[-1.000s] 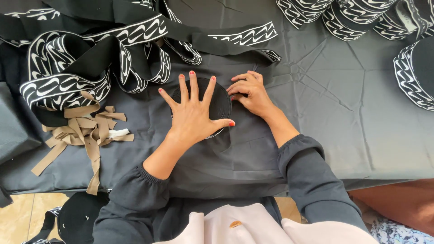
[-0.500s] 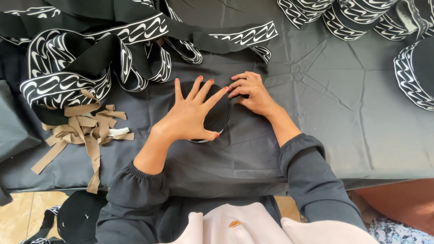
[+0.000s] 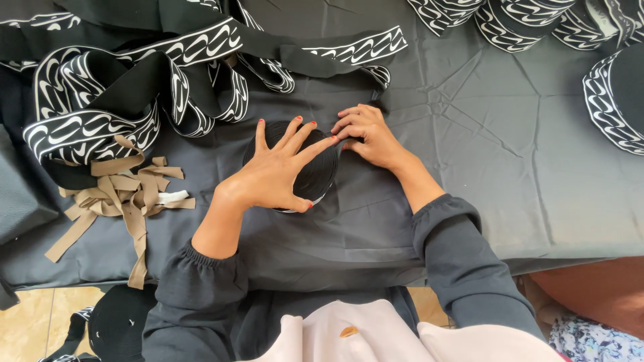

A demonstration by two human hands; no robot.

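Left hand (image 3: 278, 175) now presses flat on the round black roll of elastic band (image 3: 315, 175), which has grown wider under the palm.

Over the last second the spread left fingers swung from upright to slanting right, toward the right hand (image 3: 367, 134), whose curled fingers pinch the roll's outer edge where the loose black-and-white patterned band (image 3: 201, 47) feeds in. The roll lies on the dark grey tablecloth (image 3: 503, 167); winding appears mid-way. Tan fabric strips (image 3: 121, 191) lie apart, left.
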